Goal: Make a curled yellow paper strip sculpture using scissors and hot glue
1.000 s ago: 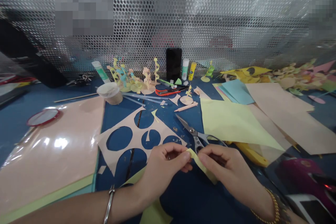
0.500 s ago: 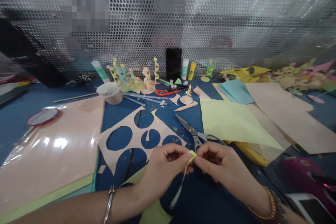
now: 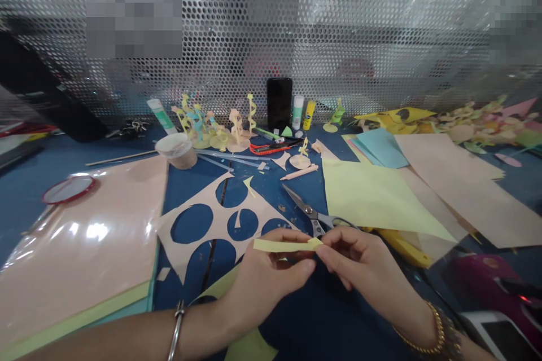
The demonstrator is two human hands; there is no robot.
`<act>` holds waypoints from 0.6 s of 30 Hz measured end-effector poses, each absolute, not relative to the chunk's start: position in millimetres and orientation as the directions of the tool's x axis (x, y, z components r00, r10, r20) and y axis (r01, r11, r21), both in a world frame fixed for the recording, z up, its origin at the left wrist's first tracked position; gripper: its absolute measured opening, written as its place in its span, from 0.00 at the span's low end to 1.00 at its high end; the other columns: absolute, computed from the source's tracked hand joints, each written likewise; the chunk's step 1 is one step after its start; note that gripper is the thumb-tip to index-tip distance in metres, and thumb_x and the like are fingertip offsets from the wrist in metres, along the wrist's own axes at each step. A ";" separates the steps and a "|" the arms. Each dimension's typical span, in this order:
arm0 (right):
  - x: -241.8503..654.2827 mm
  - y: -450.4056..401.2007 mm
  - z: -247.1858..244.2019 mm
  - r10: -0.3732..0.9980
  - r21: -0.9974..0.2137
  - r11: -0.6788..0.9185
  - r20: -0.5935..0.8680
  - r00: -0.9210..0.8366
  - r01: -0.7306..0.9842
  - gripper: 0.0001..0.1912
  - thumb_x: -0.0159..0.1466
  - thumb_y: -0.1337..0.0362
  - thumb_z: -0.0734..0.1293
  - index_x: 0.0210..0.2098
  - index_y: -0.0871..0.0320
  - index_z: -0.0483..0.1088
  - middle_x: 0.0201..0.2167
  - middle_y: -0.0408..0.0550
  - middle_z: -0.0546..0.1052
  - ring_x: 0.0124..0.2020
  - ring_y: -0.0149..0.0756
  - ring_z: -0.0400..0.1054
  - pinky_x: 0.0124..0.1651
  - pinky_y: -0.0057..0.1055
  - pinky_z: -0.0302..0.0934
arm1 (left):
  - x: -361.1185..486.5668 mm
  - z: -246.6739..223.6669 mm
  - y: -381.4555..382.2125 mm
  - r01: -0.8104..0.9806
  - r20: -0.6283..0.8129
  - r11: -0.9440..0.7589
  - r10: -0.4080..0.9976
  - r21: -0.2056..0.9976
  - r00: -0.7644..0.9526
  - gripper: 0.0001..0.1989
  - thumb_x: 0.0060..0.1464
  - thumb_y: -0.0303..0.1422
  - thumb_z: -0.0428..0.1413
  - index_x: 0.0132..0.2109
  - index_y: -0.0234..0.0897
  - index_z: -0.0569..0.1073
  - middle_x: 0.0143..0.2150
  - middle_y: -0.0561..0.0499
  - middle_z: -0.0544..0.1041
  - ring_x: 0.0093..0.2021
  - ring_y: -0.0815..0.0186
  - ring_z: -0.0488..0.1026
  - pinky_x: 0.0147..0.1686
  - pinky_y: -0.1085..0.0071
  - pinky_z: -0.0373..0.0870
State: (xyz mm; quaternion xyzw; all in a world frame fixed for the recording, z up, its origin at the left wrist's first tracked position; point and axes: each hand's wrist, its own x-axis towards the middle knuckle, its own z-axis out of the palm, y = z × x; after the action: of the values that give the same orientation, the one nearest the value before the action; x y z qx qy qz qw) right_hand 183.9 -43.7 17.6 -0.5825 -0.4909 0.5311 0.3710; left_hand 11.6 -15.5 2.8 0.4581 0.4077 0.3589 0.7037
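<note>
My right hand (image 3: pixel 359 259) pinches the folded end of a narrow pale yellow paper strip (image 3: pixel 282 246) between thumb and fingertips. The strip stretches leftward across my left hand (image 3: pixel 271 273), in front of its fingers. That hand's thumb stands apart below the strip, so it does not grip it. Just beyond my hands, grey-handled scissors (image 3: pixel 311 211) lie partly covered by my right fingers. A pink sheet with round cut-outs (image 3: pixel 222 194) is spread beyond my left hand. Under my left forearm shows a yellow-green paper scrap (image 3: pixel 252 344).
Plastic-wrapped pink sheets (image 3: pixel 105 259) lie left, with a red-rimmed lid (image 3: pixel 69 189) on top. A small tub (image 3: pixel 178 152), paper spiral figures (image 3: pixel 237 127), a red cutter (image 3: pixel 275 148) and an upright phone (image 3: pixel 279 101) stand or lie behind. Yellow-green paper (image 3: pixel 372 192) is at right.
The strip, earlier hanging down between my hands, now lies sideways toward the left. My left thumb has come off the strip and moved lower; my right hand keeps its pinch.
</note>
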 end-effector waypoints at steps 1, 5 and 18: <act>183.7 -43.7 17.9 0.967 -0.953 -0.240 -0.252 -0.046 0.184 0.12 0.58 0.57 0.70 0.26 0.59 0.69 0.18 0.37 0.66 0.16 0.22 0.55 0.18 0.21 0.50 | 11.6 3.0 -15.2 -0.122 -0.251 0.323 0.881 0.938 0.401 0.10 0.44 0.27 0.66 0.37 0.36 0.78 0.33 0.52 0.81 0.33 0.67 0.77 0.34 0.75 0.74; 182.5 -45.0 19.4 0.969 -0.952 -0.218 -0.237 -0.067 0.214 0.13 0.60 0.56 0.68 0.27 0.59 0.69 0.19 0.38 0.67 0.16 0.22 0.55 0.19 0.21 0.51 | 12.4 5.5 -14.4 -0.138 -0.293 0.368 0.876 0.920 0.384 0.07 0.51 0.34 0.63 0.33 0.33 0.77 0.27 0.52 0.79 0.27 0.69 0.76 0.29 0.75 0.74; 184.5 -43.7 10.8 0.959 -0.959 -0.256 -0.267 -0.089 0.126 0.16 0.60 0.51 0.68 0.32 0.59 0.70 0.20 0.38 0.68 0.14 0.20 0.55 0.16 0.19 0.49 | 14.1 2.3 -15.0 -0.309 -0.391 0.554 0.800 0.773 0.455 0.10 0.48 0.35 0.66 0.33 0.31 0.77 0.28 0.51 0.79 0.27 0.71 0.76 0.28 0.78 0.74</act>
State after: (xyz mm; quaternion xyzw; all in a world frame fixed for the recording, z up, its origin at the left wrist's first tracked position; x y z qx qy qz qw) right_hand 184.5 -43.7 10.8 -0.5623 -0.4825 0.5583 0.3734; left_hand 14.1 -15.0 2.3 0.3170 0.3872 0.3500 0.7919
